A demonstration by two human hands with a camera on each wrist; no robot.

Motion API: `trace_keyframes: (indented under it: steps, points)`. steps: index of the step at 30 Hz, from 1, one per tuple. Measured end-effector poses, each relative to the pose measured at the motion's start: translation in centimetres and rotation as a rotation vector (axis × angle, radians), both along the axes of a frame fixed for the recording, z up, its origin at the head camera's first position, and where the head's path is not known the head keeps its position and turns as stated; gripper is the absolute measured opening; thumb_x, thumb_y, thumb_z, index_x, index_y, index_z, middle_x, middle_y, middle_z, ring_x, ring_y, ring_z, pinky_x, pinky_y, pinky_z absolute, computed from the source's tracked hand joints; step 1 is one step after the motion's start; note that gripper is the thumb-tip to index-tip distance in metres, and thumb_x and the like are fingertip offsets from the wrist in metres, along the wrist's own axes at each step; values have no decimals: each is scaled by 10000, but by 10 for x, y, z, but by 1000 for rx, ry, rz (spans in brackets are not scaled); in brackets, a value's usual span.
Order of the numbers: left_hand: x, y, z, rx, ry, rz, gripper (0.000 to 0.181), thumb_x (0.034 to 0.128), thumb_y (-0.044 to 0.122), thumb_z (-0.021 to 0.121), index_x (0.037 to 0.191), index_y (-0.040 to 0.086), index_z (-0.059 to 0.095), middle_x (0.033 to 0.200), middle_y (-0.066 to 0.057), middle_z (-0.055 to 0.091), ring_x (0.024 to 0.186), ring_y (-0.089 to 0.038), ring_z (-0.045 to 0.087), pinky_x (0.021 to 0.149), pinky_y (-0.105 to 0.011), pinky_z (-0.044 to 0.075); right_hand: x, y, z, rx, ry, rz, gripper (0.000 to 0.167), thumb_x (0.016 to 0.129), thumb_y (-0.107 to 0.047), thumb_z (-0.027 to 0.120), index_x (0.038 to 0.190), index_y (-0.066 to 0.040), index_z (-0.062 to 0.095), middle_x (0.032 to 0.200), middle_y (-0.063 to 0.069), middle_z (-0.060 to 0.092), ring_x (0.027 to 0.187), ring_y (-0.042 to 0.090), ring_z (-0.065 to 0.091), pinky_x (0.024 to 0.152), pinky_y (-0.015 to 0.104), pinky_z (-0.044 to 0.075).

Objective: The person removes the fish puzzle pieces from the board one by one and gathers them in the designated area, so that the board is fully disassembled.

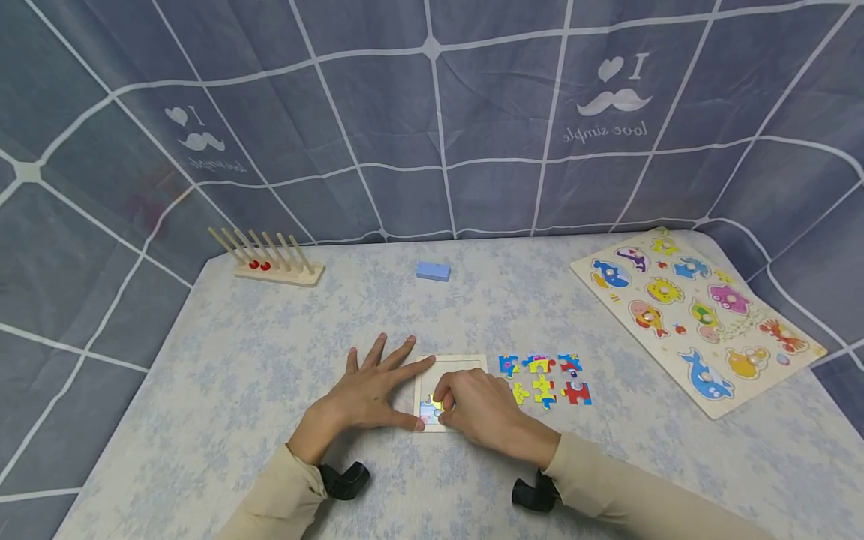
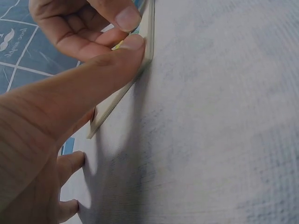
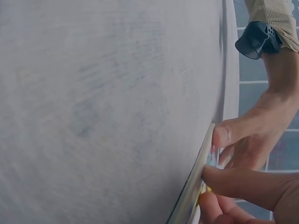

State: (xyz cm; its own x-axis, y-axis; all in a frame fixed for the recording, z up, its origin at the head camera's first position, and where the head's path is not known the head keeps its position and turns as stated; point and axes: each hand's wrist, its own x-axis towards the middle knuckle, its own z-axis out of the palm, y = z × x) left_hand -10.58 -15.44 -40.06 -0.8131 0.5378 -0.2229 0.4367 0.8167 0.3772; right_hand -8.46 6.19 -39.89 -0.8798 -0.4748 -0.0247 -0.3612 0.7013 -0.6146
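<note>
A small square wooden puzzle tray point(image 1: 451, 358) lies on the table in the head view. Pale blue and yellow puzzle pieces point(image 1: 428, 412) sit in its lower left corner. My left hand point(image 1: 367, 394) is spread at the tray's left side, thumb and index finger touching its edge. Over the tray's lower part, my right hand point(image 1: 482, 409) has curled fingers, thumb and index finger pinching a puzzle piece with yellow on it point(image 3: 209, 189). The fingers hide most of that piece. Several loose jigsaw pieces point(image 1: 543, 384), red, yellow and blue, lie right of the tray.
A large wooden sea-animal peg board point(image 1: 682, 360) lies at the right. Toward the back stand a blue block point(image 1: 433, 271) and, farther left, a wooden rack point(image 1: 286, 277) with upright pegs and red beads point(image 1: 265, 265). A grey patterned curtain point(image 1: 499, 97) hangs behind the table.
</note>
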Motion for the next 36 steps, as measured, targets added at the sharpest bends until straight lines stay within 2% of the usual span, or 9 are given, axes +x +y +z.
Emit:
trace_keyframes:
  steps: [5, 9, 15, 18, 22, 25, 27, 32, 36]
  points:
    - [0, 0, -1, 3, 9, 5, 923, 735, 639, 755, 1523, 333, 383, 1636, -65, 168, 1462, -481, 12, 1022, -798, 36, 1, 2, -3, -19, 2, -11, 189, 733, -128, 833, 837, -194, 690, 758, -127, 607, 698, 28, 552, 534, 274, 428]
    - [0, 0, -1, 4, 10, 7, 927, 732, 641, 756, 1523, 336, 382, 1637, -62, 165, 1464, -476, 10, 1023, -797, 34, 1, 4, -4, -77, 3, 1, 180, 753, -161, 835, 813, -223, 677, 754, -150, 614, 708, 24, 565, 558, 268, 436]
    - [0, 0, -2, 7, 3, 7, 944, 726, 641, 763, 1528, 327, 376, 1640, -62, 149, 1463, -478, -2, 1024, -796, 22, 2, 7, -6, -214, -110, 88, 169, 799, -136, 808, 764, -240, 680, 719, -174, 640, 701, 17, 580, 607, 249, 458]
    - [0, -1, -2, 12, 3, 7, 948, 723, 644, 763, 1527, 325, 376, 1640, -66, 149, 1462, -481, -3, 1023, -796, 18, 2, 7, -6, -253, -164, 116, 156, 809, -113, 794, 787, -227, 690, 724, -165, 648, 720, 31, 597, 651, 255, 464]
    - [0, -1, -3, 11, -2, 12, 948, 721, 652, 759, 1527, 335, 373, 1642, -55, 143, 1465, -473, -10, 1025, -794, 12, 1, 7, -6, -265, -139, 108, 136, 823, -84, 768, 881, -197, 721, 751, -149, 675, 751, 26, 619, 682, 261, 475]
    - [0, -1, -3, 7, -6, 14, 948, 722, 660, 753, 1528, 342, 369, 1644, -48, 138, 1466, -468, -15, 1027, -792, 8, -1, 7, -5, -280, -115, 88, 157, 839, -57, 739, 949, -169, 751, 772, -118, 701, 734, 29, 622, 648, 253, 475]
    - [0, -1, -4, 3, -5, 12, 950, 722, 667, 748, 1529, 343, 366, 1644, -48, 136, 1466, -469, -16, 1027, -791, 9, -3, 9, -5, -301, -131, 74, 175, 848, -44, 719, 971, -159, 767, 781, -94, 709, 683, 52, 612, 595, 248, 467]
    - [-1, -1, -4, -8, -4, 9, 950, 725, 675, 738, 1531, 344, 361, 1645, -47, 133, 1467, -469, -14, 1028, -791, 15, -7, 12, -5, -358, -235, 47, 168, 878, -56, 693, 995, -144, 777, 782, -60, 705, 516, 151, 604, 494, 250, 458]
    - [-1, -1, -3, -15, -3, 12, 946, 727, 684, 730, 1531, 356, 356, 1646, -36, 130, 1470, -459, -16, 1032, -787, 14, -7, 11, -6, -385, -293, 37, 109, 878, -79, 716, 962, -118, 773, 762, -39, 707, 492, 180, 614, 482, 265, 479]
